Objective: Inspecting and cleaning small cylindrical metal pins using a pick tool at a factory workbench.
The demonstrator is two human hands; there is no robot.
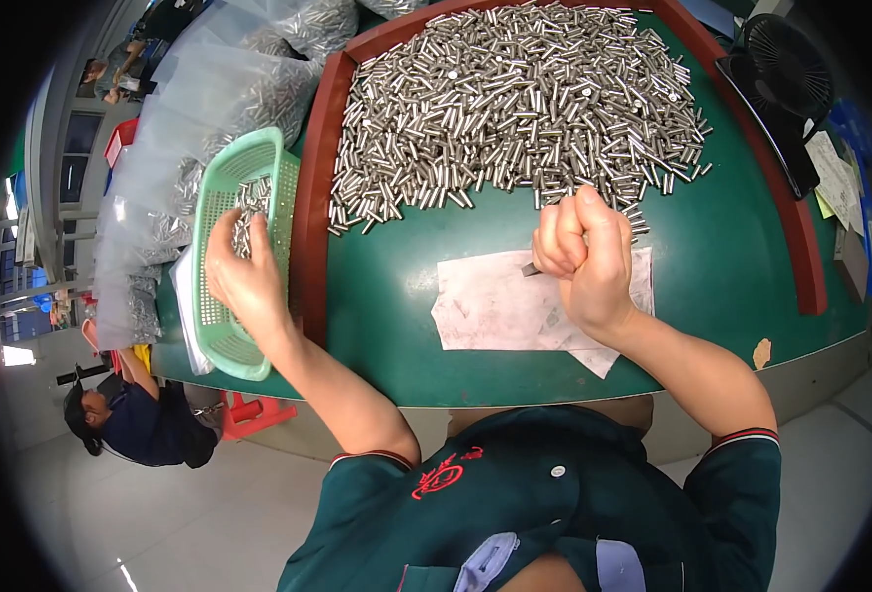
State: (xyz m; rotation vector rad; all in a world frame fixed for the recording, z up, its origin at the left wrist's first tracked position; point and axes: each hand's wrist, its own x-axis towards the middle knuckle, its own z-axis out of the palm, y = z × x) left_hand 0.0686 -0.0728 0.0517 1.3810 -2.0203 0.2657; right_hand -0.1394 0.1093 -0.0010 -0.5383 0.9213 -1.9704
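The left hand point(243, 281) rests spread in the green basket point(221, 335) at nine o'clock, dropping pins; the right hand point(582, 259), fisted around pins point(531, 268), likely needs refilling from the pile point(515, 99) at twelve.

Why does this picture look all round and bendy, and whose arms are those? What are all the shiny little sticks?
A camera on a person's head looks down, and its wide lens bends the edges. The arms are that person's own. The left hand reaches into a pale green plastic basket holding some small shiny metal pins. The right hand is closed in a fist, a dark tip poking out. A big heap of metal pins lies on the green table, beside a white paper sheet.
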